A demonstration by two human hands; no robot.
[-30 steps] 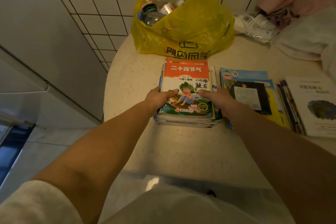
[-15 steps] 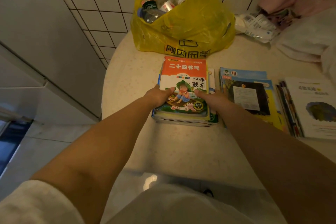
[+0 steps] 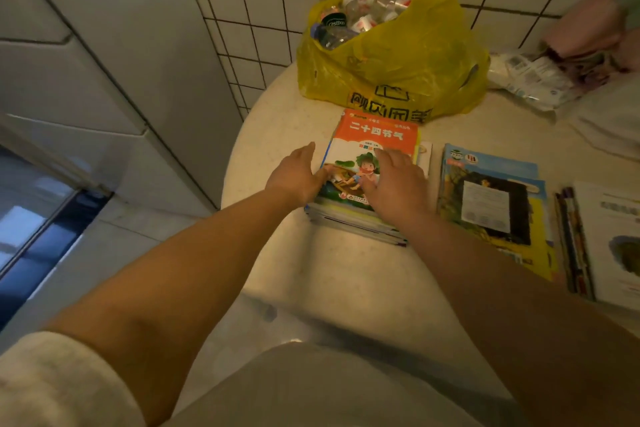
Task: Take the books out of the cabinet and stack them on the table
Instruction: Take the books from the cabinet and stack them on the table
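The round pale tabletop point(image 3: 346, 270) carries everything, its far edge against a tiled wall. At that far edge slumps a yellow plastic bag point(image 3: 408, 59) full of bottles. Along the right edge lie two more groups of books, a blue-and-yellow pile point(image 3: 495, 204) and a white-covered set point(image 3: 609, 236) at the very rim. Near the left edge, just in front of the bag, sits the main stack of books point(image 3: 360, 215), topped by an orange-covered picture book point(image 3: 377, 146).

These look like thin, glossy paperbacks: light singly, floppy, and likely to slide over one another, so the stack is best squared by pressing its two long sides or lifted from underneath with both palms.

The left hand point(image 3: 298, 173) is released, fingers spread, touching the stack's left side. The right hand point(image 3: 394, 180) lies flat and loose on the top cover, grasping nothing.
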